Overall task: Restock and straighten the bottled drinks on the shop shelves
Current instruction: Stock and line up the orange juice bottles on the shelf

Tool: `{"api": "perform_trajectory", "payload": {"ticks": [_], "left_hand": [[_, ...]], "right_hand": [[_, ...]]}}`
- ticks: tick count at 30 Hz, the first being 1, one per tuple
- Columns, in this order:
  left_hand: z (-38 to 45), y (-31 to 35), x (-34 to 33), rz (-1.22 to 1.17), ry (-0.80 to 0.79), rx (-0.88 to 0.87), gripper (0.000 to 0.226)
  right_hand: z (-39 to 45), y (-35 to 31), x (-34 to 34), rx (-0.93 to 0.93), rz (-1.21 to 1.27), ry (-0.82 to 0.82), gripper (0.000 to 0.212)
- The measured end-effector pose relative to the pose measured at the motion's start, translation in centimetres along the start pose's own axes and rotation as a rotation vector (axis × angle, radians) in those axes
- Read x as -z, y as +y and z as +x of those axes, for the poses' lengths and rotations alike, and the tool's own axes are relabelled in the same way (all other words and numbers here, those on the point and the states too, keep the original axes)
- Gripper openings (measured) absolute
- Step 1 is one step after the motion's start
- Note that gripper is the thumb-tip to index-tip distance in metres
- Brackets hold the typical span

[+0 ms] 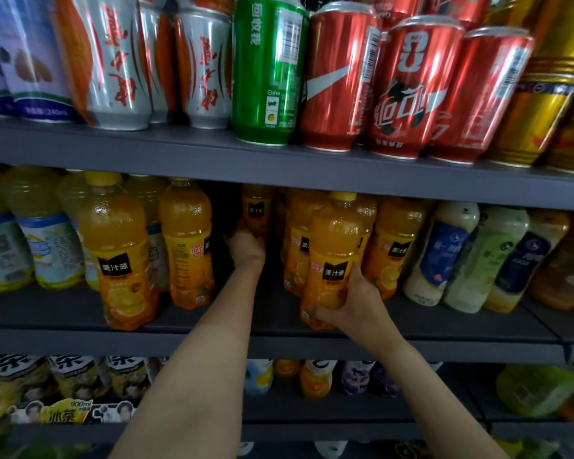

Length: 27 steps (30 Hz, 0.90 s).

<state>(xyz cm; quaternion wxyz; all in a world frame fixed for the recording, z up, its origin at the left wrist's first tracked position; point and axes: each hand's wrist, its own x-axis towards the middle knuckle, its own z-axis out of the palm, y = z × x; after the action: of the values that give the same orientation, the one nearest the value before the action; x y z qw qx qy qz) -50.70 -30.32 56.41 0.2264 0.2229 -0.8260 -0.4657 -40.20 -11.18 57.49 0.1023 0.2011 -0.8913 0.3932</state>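
A clear plastic bottle of orange juice with a yellow cap and a black-and-orange label (333, 260) is held at the front edge of the dark grey middle shelf (279, 339), gripped low on its body by the right hand (348, 304), whose fingers are curled round the base and whose thumb lies up the label; the low grip seems chosen so that the bottle can be set down upright with its label facing out. Deeper in the same shelf, a second orange juice bottle of the same kind (256, 212) is grasped from below by the left hand (246, 246), the fingers wrapped about its lower part in the shadowed gap; it is probably being drawn forward or squared up to fill that gap, though this is only a judgement. More orange juice bottles (395, 246) stand just behind and beside the right-hand one, and two others (120, 253) stand left of the gap. Pale milky bottles with blue labels (444, 253) are ranged to the right. On the shelf above, red cola cans (408, 91) and a green can (267, 71) are lined up.
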Motion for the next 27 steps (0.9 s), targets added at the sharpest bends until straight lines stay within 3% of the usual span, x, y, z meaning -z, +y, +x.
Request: {"api": "perform_trajectory", "payload": {"ticks": [4,10,14,18,22,27], "left_hand": [[-2.1,0.4,1.0,-0.107,0.031,-0.014,0.045],[-10.1,-1.5,5.6,-0.252,0.322,-0.511,0.033],[-12.1,-3.3,9.2,-0.201,0.42,-0.667,0.027],[-11.7,-4.5,11.0,-0.146,0.461,-0.548,0.043],[-10.9,-5.2,11.2,-0.013,0.329,-0.478,0.072],[-9.7,-6.3,11.1,0.014,0.242,-0.402,0.077]], "right_hand": [[-0.4,-0.6,0.3,0.017,-0.012,-0.025,0.086],[-1.1,-2.6,-1.3,0.025,0.034,-0.039,0.072],[-0.4,-4.4,-4.2,0.022,0.065,-0.016,0.07],[1.3,-6.5,-7.5,-0.034,0.065,0.049,0.061],[3.9,-7.9,-9.8,-0.151,0.024,0.121,0.065],[7.2,-8.2,-10.9,-0.228,-0.044,0.132,0.06]]}}
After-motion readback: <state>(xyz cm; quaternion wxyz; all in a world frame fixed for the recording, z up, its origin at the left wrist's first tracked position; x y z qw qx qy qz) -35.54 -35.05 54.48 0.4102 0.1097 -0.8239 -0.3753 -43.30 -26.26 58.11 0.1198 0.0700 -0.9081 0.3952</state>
